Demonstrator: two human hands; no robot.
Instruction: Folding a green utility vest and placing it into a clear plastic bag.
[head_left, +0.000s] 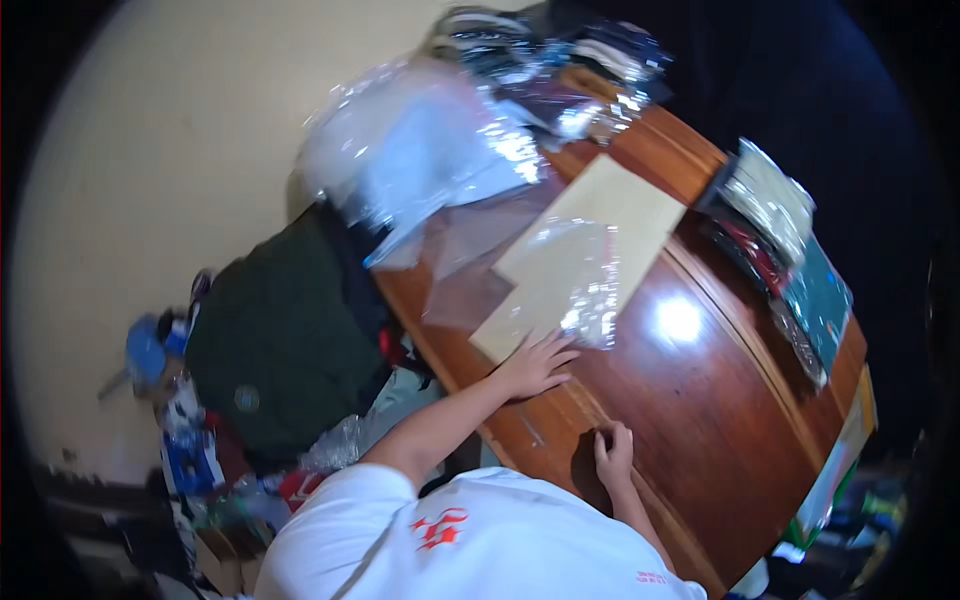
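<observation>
My left hand lies on the wooden table with its fingers spread. Its fingertips reach the near edge of a clear plastic bag and a pale tan sheet below it. Another pale tan board or sheet lies partly beneath the bag, angled to the right. Closer to my body, my right hand rests curled in a loose fist by the table's front edge, and nothing shows in it.
The brown table has raised ledges. A heap of clear plastic bags covers its far left. Packed folded garments lie at the right, more at the back. A dark green garment hangs beside the left edge, above clutter.
</observation>
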